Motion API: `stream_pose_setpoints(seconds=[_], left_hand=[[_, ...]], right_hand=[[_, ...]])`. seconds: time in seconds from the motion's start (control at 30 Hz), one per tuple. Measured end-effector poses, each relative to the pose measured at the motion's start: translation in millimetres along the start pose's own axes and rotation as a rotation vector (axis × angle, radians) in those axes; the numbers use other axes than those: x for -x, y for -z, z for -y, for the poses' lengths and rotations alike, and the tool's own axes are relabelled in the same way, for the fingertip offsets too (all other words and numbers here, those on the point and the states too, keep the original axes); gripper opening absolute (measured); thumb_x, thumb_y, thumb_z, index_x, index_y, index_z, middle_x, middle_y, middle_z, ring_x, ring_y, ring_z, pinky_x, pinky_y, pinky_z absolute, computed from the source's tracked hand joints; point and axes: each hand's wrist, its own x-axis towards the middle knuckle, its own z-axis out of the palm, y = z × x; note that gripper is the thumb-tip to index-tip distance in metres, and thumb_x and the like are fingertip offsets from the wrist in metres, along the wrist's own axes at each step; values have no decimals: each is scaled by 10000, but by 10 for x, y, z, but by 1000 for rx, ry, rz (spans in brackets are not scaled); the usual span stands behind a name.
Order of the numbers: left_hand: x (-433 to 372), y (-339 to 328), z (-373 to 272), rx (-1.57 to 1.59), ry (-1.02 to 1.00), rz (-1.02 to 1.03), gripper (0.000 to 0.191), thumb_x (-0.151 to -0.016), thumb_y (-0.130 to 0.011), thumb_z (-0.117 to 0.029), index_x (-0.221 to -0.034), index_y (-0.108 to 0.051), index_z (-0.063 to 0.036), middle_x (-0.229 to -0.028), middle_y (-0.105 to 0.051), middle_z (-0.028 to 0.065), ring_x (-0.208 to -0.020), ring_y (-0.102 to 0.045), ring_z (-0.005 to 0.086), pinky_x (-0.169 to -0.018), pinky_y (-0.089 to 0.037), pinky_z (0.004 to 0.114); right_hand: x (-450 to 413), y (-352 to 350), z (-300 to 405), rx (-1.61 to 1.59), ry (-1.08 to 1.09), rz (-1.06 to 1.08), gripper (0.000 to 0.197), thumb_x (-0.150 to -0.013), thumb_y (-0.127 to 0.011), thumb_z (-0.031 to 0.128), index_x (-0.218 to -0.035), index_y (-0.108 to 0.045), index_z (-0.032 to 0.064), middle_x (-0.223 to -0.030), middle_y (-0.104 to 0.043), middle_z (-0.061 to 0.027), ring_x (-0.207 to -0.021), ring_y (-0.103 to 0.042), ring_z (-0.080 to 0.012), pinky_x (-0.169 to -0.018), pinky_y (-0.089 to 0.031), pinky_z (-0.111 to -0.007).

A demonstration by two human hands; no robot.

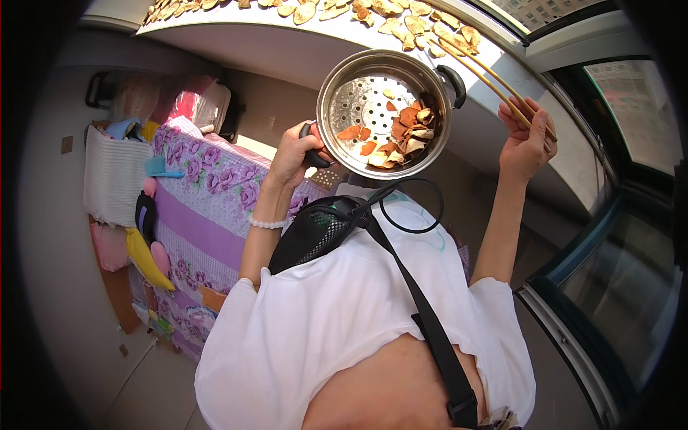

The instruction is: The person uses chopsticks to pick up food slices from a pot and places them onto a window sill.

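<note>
My left hand [297, 153] grips one black side handle of a metal steamer pot [324, 129] with a perforated bottom. Dried slices [407, 129], some reddish brown and some pale, lie in it, mostly towards the right and lower side. In my right hand [528, 141] is a pair of long wooden chopsticks [484, 72]. Their tips reach over pale dried slices [416, 24] spread along the sunlit windowsill [258, 19]; whether they touch a slice I cannot tell. The pot's other black handle [451, 86] is free.
A bed with a purple floral cover [207, 215] is at the left, bearing a white ribbed cloth [115, 174], a blue brush [164, 169] and a yellow plush item [145, 260]. Bags [193, 102] stand beyond it. An open window frame [580, 242] is at the right. A black cable [442, 201] loops below the pot.
</note>
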Motion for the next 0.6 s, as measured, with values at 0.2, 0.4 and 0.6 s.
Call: stream_pose_setpoints(seconds=[0.2,0.4,0.6], left_hand=[[-30,124,82,-87,-39,-26,82,-729,-507,-3,-801,-474,-25,-698,-576,76,-525,-597,156,-504,-540,280],[-33,107,59,-67,-17,4,78,-728,-497,18,-792,-470,-18,-733,-570,85,-529,-575,143,-555,-541,283],[-22,77,50,-42,-40,17,85,-726,-505,23,-787,-468,-23,-734,-571,80,-532,-567,137,-547,-529,270]], right_hand=[[143,204,266,58,-144,412,311,-933,-474,192,-952,-601,-92,-834,-647,-218,-679,-672,-279,-602,-582,-337],[370,186,-4,-44,-417,459,290,-930,-483,186,-965,-600,-78,-814,-648,-197,-644,-668,-231,-573,-573,-295],[545,-8,-148,-75,-487,498,287,-928,-495,208,-975,-607,-52,-813,-654,-171,-648,-669,-207,-568,-566,-270]])
